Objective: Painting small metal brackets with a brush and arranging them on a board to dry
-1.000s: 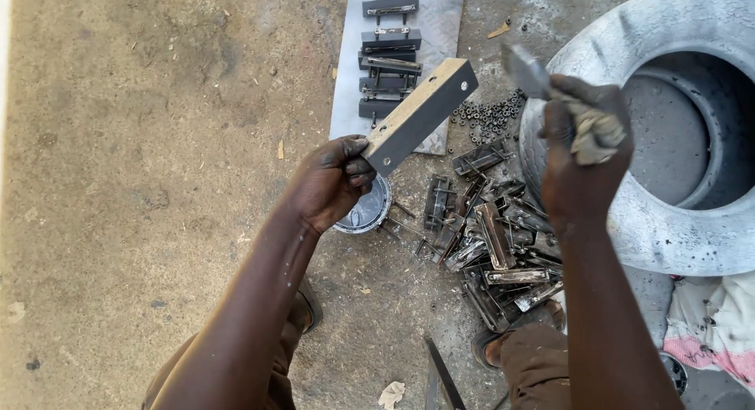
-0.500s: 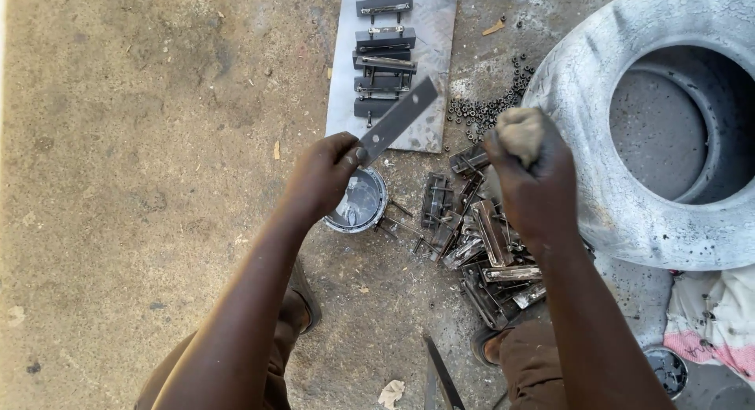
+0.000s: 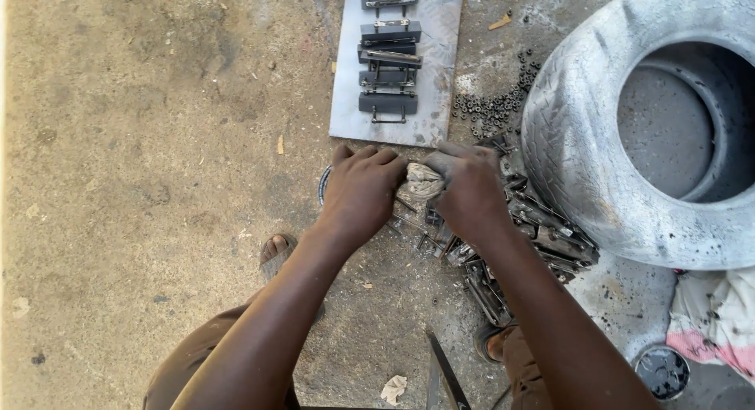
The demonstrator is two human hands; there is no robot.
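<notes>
Both hands, left and right, close together low over the concrete floor, gripping a crumpled grey-beige cloth wad between them (nearer the right), beside a heap of dark metal brackets.

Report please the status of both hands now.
Left hand and right hand together, low over the ground. Right hand grips a rag. Metal parts pile close beside; small tin under left hand.
</notes>
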